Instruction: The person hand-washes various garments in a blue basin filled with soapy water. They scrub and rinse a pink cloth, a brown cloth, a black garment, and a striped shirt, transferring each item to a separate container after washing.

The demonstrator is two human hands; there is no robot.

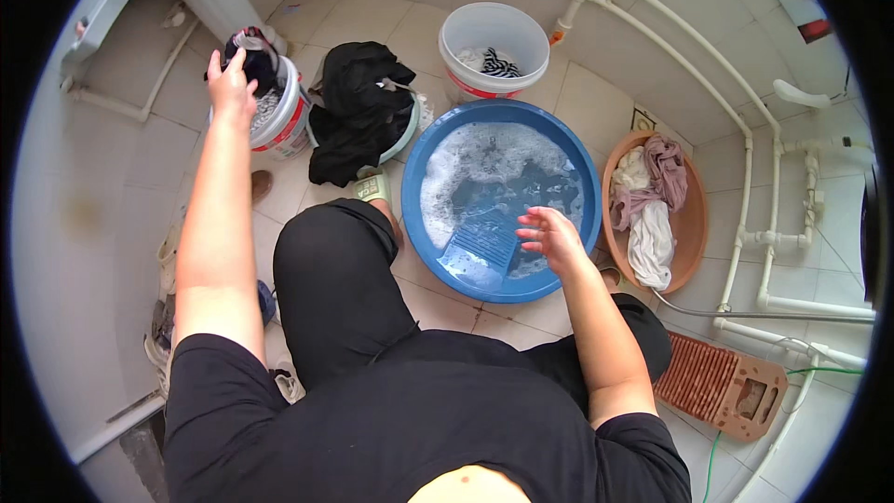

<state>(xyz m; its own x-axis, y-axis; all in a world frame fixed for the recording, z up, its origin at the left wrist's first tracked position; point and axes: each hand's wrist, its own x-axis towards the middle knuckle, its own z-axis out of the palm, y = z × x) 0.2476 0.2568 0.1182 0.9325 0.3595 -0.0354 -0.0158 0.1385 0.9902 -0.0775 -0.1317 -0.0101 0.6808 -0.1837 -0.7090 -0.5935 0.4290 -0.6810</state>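
My left hand point(233, 93) reaches far left, fingers spread, in front of a dark garment point(256, 51) lying at the top of a white bucket point(296, 121) with a red band. No cloth shows in that hand's fingers. Over the right part of a large blue basin point(414, 242) hovers my right hand point(553, 237), its fingers loosely apart and holding nothing. Sudsy water point(456, 168) fills the basin. A blue ribbed washboard point(480, 242) slopes down into the water from the near side.
Black clothes point(358, 121) overflow a pale tub. Behind the basin stands a white bucket point(494, 33) with striped cloth. An orange-brown basin point(689, 242) holds pink and white laundry. A brown washboard point(712, 382) lies near right, beside white wall pipes point(748, 186).
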